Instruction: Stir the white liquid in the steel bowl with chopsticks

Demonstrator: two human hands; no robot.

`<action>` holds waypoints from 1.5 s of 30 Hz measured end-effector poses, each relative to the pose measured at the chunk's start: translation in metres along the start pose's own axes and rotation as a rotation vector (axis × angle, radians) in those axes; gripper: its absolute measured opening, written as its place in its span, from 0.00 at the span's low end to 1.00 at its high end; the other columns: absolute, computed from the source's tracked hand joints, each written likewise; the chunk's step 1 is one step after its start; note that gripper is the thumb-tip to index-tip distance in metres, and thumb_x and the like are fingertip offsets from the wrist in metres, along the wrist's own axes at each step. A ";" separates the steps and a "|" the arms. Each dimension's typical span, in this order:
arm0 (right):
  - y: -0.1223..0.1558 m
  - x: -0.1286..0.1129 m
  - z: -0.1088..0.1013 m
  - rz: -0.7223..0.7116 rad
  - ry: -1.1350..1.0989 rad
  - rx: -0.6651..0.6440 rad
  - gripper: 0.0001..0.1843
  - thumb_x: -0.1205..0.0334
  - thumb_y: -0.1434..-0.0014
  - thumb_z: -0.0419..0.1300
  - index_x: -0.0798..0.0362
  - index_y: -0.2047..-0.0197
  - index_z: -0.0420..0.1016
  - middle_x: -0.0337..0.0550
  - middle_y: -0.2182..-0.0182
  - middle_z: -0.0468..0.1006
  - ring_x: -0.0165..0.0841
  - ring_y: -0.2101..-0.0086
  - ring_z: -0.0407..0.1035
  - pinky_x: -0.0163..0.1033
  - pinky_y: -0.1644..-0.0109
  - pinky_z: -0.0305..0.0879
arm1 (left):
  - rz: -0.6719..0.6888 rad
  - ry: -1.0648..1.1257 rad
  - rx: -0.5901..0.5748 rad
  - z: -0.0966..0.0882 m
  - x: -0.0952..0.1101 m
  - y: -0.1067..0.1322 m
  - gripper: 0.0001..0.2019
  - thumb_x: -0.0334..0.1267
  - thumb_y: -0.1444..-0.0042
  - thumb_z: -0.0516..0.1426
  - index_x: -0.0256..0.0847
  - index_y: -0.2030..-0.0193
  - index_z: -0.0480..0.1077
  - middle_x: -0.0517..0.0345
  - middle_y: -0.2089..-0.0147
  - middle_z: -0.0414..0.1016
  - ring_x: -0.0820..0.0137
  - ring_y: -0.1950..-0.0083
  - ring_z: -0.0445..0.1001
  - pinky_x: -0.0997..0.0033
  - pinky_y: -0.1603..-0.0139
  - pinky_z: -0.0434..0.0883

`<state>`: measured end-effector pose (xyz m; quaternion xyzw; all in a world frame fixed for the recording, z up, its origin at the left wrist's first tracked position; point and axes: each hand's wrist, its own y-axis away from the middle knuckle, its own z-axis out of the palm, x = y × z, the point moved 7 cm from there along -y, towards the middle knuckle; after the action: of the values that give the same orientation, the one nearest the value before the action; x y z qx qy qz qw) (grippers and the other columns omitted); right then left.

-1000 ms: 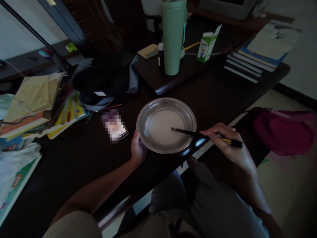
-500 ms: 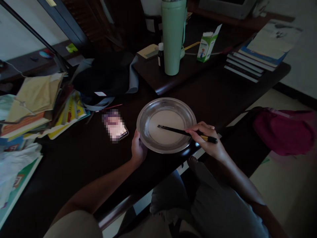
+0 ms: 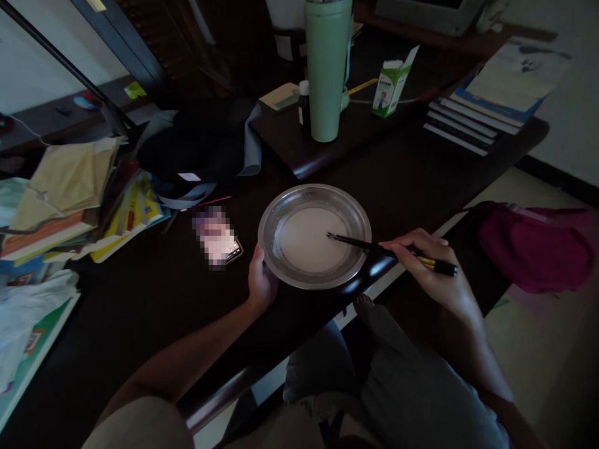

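Observation:
A round metal bowl (image 3: 360, 215) rests near the front edge of the dark table, with a pale, whitish layer (image 3: 311, 249) inside it. My left hand (image 3: 262, 280) grips the bowl's left rim, thumb up on the side and the other fingers hidden beneath. My right hand (image 3: 428, 262), to the right of the bowl, is closed round a pair of black chopsticks (image 3: 360, 243) with gold marks near their thick ends. Their tips reach over the rim, above the right half of the pale layer. Whether the tips touch it, I cannot tell.
A phone (image 3: 234, 249), partly pixelated, lies left of the bowl. Behind stand a green tumbler (image 3: 325, 75), a small dark bottle (image 3: 304, 103) and a green-white carton (image 3: 390, 90). Books (image 3: 486, 112) are stacked at right, papers (image 3: 70, 181) at left, near a black bag (image 3: 196, 143).
My right hand has moved to the right, drawing the chopsticks' tips from the middle of the bowl toward its right side. My left hand and the bowl have stayed put.

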<state>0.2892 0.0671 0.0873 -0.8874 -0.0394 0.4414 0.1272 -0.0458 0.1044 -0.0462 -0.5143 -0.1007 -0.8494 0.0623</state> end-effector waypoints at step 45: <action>-0.007 -0.014 0.044 -0.012 -0.044 -0.150 0.16 0.45 0.28 0.62 0.40 0.60 0.88 0.41 0.62 0.90 0.42 0.60 0.79 0.59 0.45 0.63 | -0.011 0.014 0.015 0.009 0.008 0.006 0.21 0.58 0.38 0.65 0.47 0.47 0.82 0.52 0.45 0.87 0.52 0.39 0.83 0.50 0.34 0.78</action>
<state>0.2463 0.0794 0.0743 -0.8844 -0.0804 0.4556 0.0621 -0.0409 0.1010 -0.0342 -0.5074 -0.1096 -0.8525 0.0624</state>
